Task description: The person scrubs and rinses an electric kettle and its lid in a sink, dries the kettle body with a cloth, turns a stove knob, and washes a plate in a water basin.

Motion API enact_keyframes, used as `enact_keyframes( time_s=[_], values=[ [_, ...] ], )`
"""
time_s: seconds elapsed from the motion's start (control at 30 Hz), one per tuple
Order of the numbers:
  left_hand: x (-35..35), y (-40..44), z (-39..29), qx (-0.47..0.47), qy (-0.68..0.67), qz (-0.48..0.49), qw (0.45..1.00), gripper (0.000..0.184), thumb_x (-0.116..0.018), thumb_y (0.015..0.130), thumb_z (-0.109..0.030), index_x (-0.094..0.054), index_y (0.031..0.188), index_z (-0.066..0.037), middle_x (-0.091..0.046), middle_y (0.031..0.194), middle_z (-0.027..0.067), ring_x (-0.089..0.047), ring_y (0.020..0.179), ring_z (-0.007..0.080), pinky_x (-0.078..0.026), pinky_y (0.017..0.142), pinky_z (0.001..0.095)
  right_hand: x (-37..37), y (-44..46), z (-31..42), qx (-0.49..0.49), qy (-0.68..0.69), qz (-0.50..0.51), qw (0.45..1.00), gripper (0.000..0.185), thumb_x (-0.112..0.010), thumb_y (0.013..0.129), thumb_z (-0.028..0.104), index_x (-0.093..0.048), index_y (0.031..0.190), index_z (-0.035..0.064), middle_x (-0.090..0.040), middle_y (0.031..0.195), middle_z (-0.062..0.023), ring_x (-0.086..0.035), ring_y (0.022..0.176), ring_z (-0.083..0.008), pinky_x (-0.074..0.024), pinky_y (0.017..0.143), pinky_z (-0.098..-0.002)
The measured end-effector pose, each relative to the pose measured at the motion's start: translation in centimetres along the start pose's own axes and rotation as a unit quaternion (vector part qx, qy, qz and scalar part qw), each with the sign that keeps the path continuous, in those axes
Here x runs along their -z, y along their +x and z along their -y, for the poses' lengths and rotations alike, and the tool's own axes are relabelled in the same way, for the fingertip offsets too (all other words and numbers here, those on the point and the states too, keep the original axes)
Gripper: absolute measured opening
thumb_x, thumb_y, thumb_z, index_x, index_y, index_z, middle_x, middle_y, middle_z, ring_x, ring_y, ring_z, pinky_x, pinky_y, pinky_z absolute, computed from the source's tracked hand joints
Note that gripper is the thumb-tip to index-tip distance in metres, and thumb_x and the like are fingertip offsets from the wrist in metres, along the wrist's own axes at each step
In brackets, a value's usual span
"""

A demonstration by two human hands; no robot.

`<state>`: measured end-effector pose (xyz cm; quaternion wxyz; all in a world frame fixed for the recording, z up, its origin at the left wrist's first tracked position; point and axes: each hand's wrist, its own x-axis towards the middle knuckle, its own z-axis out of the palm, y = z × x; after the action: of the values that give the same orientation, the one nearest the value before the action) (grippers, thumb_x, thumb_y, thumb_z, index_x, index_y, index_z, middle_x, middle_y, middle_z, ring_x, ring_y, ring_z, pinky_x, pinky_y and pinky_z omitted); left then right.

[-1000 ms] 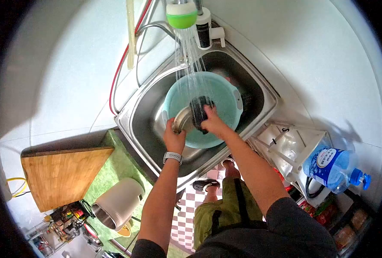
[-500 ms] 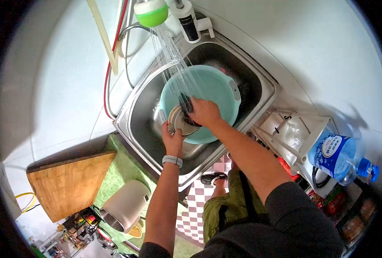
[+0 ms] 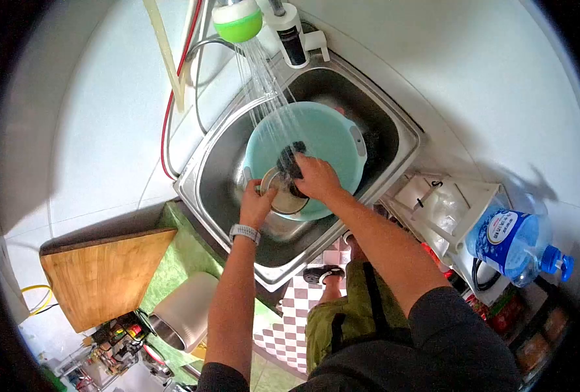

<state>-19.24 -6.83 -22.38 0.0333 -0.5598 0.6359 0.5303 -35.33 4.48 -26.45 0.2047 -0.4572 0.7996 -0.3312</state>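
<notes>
Over the light-blue basin point(image 3: 342, 140), my left hand point(image 3: 257, 206) grips the rim of a small round bowl point(image 3: 290, 205), pale inside and tilted. I cannot tell whether it is a bowl or a lid. My right hand point(image 3: 317, 178) is closed on a dark, crumpled cloth point(image 3: 290, 159) pressed at the bowl's inner side. The cloth and fingers cover part of the bowl. Water falls on them from a green-and-white spray head point(image 3: 239, 25) above. The basin stands inside a stainless steel sink point(image 3: 228, 245).
A white faucet heater point(image 3: 292, 42) rises behind the sink. Left of it stand a wooden cutting board point(image 3: 103, 274) and a beige cylindrical container point(image 3: 188, 310). At right are a white rack point(image 3: 443, 232) and a large blue-labelled bottle point(image 3: 509, 238).
My left hand has turned and shifted along the bowl's rim, its wrist moving left. The bowl and cloth have moved slightly right. Water keeps running.
</notes>
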Motion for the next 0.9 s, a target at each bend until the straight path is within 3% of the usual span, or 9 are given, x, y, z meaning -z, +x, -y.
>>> enact_keyframes(
  time_s=[0.13, 0.2, 0.33, 0.47, 0.57, 0.63, 0.77, 0.83, 0.9],
  values=[
    [-0.5, 3.3, 2.8, -0.146, 0.139, 0.008, 0.979, 0.034, -0.059, 0.087, -0.018, -0.054, 0.112, 0.005, -0.065, 0.098, 0.0242, -0.064, 0.092, 0.0407, -0.05, 0.079, 0.0453, 2.2, 1.6, 1.4, 0.008, -0.021, -0.014, 1.0, 0.046, -0.074, 0.073, 0.025, -0.054, 0.108, 0.0038, -0.067, 0.095, -0.0195, -0.066, 0.082, -0.0412, -0.0526, 0.073, -0.0518],
    [-2.3, 1.7, 0.8, -0.201, 0.227, -0.124, 0.945, 0.029, -0.055, 0.09, -0.019, -0.054, 0.107, 0.004, -0.063, 0.098, 0.0286, -0.06, 0.094, 0.0478, -0.047, 0.082, 0.052, 1.4, 1.2, 1.3, -0.055, -0.01, -0.037, 0.998, 0.047, -0.075, 0.073, 0.028, -0.054, 0.108, 0.0031, -0.067, 0.094, -0.0204, -0.066, 0.084, -0.0416, -0.0526, 0.074, -0.0516],
    [-4.8, 0.0, -0.9, -0.102, 0.226, -0.192, 0.949, 0.025, -0.054, 0.094, -0.021, -0.053, 0.098, 0.003, -0.063, 0.096, 0.0297, -0.06, 0.093, 0.0477, -0.046, 0.079, 0.053, 0.6, -0.8, 2.3, -0.301, 0.059, -0.055, 0.95, 0.051, -0.075, 0.076, 0.037, -0.055, 0.107, 0.0017, -0.067, 0.092, -0.0246, -0.066, 0.087, -0.0433, -0.0518, 0.077, -0.0519],
    [-6.6, 0.4, -0.2, -0.093, 0.175, -0.232, 0.952, 0.027, -0.053, 0.095, -0.021, -0.053, 0.099, 0.005, -0.062, 0.096, 0.0317, -0.06, 0.092, 0.0487, -0.047, 0.078, 0.052, -1.8, -2.0, 2.3, -0.37, 0.126, -0.118, 0.913, 0.055, -0.073, 0.078, 0.043, -0.056, 0.106, -0.0012, -0.067, 0.093, -0.0273, -0.065, 0.087, -0.0457, -0.0507, 0.077, -0.0534],
    [-7.7, 1.3, 0.6, -0.05, 0.091, -0.286, 0.953, 0.027, -0.053, 0.096, -0.02, -0.053, 0.101, 0.006, -0.063, 0.095, 0.0306, -0.063, 0.091, 0.0455, -0.049, 0.076, 0.0492, -2.3, -2.3, 2.7, -0.422, 0.156, -0.135, 0.883, 0.056, -0.069, 0.081, 0.047, -0.056, 0.103, -0.0037, -0.066, 0.093, -0.0291, -0.064, 0.088, -0.0478, -0.0505, 0.078, -0.0538],
    [-8.4, 2.9, 2.8, 0.021, -0.2, -0.268, 0.942, 0.027, -0.052, 0.096, -0.017, -0.054, 0.108, 0.007, -0.063, 0.096, 0.0277, -0.065, 0.092, 0.0408, -0.05, 0.077, 0.0468, -2.9, -2.6, 2.6, -0.35, 0.149, -0.129, 0.916, 0.056, -0.064, 0.086, 0.047, -0.056, 0.102, -0.0058, -0.066, 0.092, -0.0302, -0.063, 0.088, -0.0491, -0.0498, 0.079, -0.0543],
    [-7.7, 3.5, 4.0, 0.065, -0.27, -0.25, 0.927, 0.029, -0.047, 0.095, -0.012, -0.05, 0.118, 0.006, -0.063, 0.102, 0.0238, -0.066, 0.094, 0.0363, -0.054, 0.076, 0.0449, 0.5, -1.8, 0.9, -0.29, 0.133, -0.006, 0.948, 0.054, -0.061, 0.088, 0.045, -0.057, 0.105, -0.006, -0.065, 0.093, -0.0308, -0.063, 0.088, -0.0491, -0.0491, 0.08, -0.0547],
    [-6.8, 1.5, 0.7, 0.075, -0.492, -0.135, 0.857, 0.039, -0.044, 0.092, -0.01, -0.043, 0.129, 0.003, -0.06, 0.113, 0.0229, -0.066, 0.097, 0.0356, -0.06, 0.071, 0.0434, 3.3, -1.4, 0.1, -0.288, 0.081, 0.074, 0.951, 0.054, -0.06, 0.089, 0.044, -0.056, 0.106, -0.0075, -0.063, 0.098, -0.0312, -0.061, 0.094, -0.0481, -0.0482, 0.084, -0.0532],
    [-5.5, 2.5, 0.5, 0.102, -0.483, -0.068, 0.867, 0.043, -0.044, 0.09, -0.01, -0.04, 0.133, -0.001, -0.058, 0.118, 0.0219, -0.066, 0.097, 0.0347, -0.061, 0.07, 0.0428, 5.2, -1.5, -0.6, -0.26, 0.024, 0.01, 0.965, 0.055, -0.063, 0.087, 0.041, -0.057, 0.107, -0.009, -0.061, 0.104, -0.0311, -0.058, 0.102, -0.0464, -0.0466, 0.089, -0.0499]
  ],
)
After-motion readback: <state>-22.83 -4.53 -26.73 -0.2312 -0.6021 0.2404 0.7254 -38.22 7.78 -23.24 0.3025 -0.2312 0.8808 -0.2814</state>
